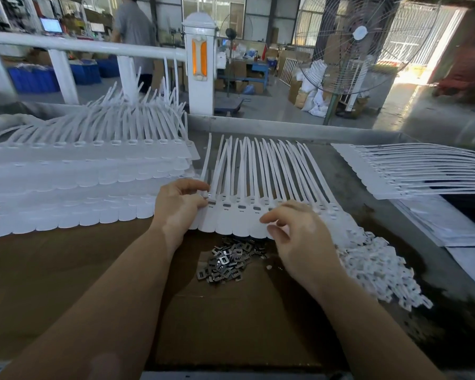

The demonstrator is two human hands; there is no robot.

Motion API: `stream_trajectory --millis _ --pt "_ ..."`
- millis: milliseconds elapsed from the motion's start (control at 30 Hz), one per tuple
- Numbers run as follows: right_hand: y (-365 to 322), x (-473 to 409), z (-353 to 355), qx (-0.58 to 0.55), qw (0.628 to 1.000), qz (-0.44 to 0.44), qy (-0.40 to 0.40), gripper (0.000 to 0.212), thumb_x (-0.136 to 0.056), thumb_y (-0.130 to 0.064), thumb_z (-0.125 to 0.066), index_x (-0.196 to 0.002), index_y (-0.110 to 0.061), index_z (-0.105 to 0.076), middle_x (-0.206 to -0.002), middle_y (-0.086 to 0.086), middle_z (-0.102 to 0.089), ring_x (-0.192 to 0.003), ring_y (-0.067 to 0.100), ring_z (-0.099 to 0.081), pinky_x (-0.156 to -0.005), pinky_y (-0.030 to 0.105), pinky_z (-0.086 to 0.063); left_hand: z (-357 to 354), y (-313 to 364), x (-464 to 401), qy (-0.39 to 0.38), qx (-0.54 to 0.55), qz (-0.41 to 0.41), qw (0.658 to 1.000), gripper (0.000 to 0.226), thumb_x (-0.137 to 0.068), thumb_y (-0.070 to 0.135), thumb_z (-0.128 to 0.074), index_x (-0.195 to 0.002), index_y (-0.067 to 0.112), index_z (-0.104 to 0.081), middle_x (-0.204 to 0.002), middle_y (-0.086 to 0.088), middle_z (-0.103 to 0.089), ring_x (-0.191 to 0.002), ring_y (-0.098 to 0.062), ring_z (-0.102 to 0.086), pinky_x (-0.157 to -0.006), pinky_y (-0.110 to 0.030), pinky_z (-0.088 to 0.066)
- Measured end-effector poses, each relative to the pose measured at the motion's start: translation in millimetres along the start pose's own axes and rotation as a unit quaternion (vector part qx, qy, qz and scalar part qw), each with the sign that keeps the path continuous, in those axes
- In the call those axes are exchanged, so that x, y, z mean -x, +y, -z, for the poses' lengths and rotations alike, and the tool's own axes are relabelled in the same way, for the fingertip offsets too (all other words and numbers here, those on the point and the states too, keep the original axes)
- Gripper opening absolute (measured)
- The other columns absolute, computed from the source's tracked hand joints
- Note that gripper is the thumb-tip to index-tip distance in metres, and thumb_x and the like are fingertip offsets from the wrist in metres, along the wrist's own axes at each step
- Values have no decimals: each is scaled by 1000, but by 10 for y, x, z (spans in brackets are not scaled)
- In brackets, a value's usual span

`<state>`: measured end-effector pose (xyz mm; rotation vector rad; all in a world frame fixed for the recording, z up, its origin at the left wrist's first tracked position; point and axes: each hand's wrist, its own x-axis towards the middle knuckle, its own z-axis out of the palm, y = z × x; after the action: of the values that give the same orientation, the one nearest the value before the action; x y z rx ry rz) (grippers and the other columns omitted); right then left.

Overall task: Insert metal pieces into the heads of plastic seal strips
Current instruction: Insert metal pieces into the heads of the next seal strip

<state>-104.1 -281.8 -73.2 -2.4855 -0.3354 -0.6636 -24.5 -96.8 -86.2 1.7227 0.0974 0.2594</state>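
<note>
A joined row of white plastic seal strips lies across the middle of the bench, tails pointing away. Several of its head slots show dark metal pieces. My left hand is at the row's left end and pinches a small shiny metal piece at the leftmost head. My right hand hovers over the row's right half with fingers loosely curled, touching the flat tabs and holding nothing that I can see. A heap of loose metal pieces lies on the brown cardboard just in front of the row.
Stacked rows of seal strips fill the left of the bench and another stack lies at the right. A pile of small white plastic bits sits right of my right hand. A white railing, a large fan and a standing person are beyond the bench.
</note>
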Motion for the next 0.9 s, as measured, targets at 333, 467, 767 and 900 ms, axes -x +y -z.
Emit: stream_trajectory --millis 333,467,767,900 --pt "67 63 -10 -1 999 36 17 24 -73 13 -60 -73 -10 -68 -82 -2 -61 -86 14 -55 -83 40 -47 -5 -8 -18 -1 2 5 1000 33 -80 -3 -64 -75 30 -66 -91 12 -53 -83 -3 -50 -64 -12 -36" --pt "82 60 -5 -8 999 23 23 21 -76 10 -62 -75 -10 -69 -83 -1 -62 -89 16 -57 -85 42 -47 -6 -6 -6 0 4 5 1000 33 -80 -3 -64 -75 29 -67 -90 11 -54 -82 -2 -51 -61 -11 -37" --pt "40 197 247 24 998 -46 -24 15 -79 1 -66 -83 -13 -71 -82 -10 -54 -88 18 -57 -86 43 -45 -1 -8 -9 1 -1 6 1000 32 -79 -2 -65 -74 29 -66 -90 9 -55 -81 -4 -52 -61 -11 -37" --pt "46 358 417 55 993 -72 -71 15 -82 -8 -66 -86 -21 -71 -83 -14 -54 -85 9 -53 -88 34 -45 3 -14 -12 -1 -1 7 1000 31 -80 -1 -65 -75 29 -66 -91 10 -54 -82 -3 -51 -63 -12 -35"
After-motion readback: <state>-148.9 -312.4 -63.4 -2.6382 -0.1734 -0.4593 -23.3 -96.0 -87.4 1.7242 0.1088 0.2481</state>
